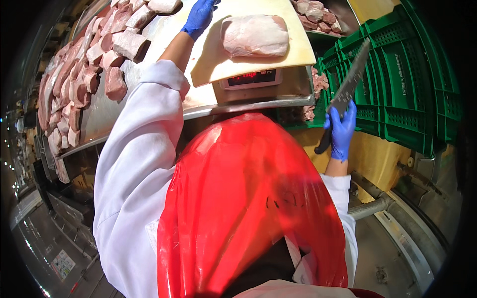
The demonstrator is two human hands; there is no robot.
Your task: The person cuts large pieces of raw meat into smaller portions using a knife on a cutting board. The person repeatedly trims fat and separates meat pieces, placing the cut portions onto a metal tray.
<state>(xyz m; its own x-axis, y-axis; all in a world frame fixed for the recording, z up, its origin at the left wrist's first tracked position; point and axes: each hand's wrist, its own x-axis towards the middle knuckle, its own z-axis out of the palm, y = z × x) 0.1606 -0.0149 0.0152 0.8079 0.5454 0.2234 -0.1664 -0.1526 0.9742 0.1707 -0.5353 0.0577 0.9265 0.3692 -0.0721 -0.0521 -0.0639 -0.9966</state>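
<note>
My right hand (341,130), in a blue glove, is closed around the black handle of a long knife (351,78). The blade points up and away, in front of a green crate. At the top edge is my left hand (198,19), also gloved in blue, over the pale cutting board (208,64). Its fingers run mostly out of the picture, so what they do is hidden. A thick pale piece of meat (254,36) lies on the board, right of my left hand and apart from it. Under the board's near edge shows a digital scale (251,79) with a lit red display.
Many cut meat pieces (74,89) cover the left of the metal table (94,124). Green plastic crates (397,84) stand at the right. A tray of meat chunks (318,17) sits at the back right, and small trimmings (318,84) lie beside the table's right edge.
</note>
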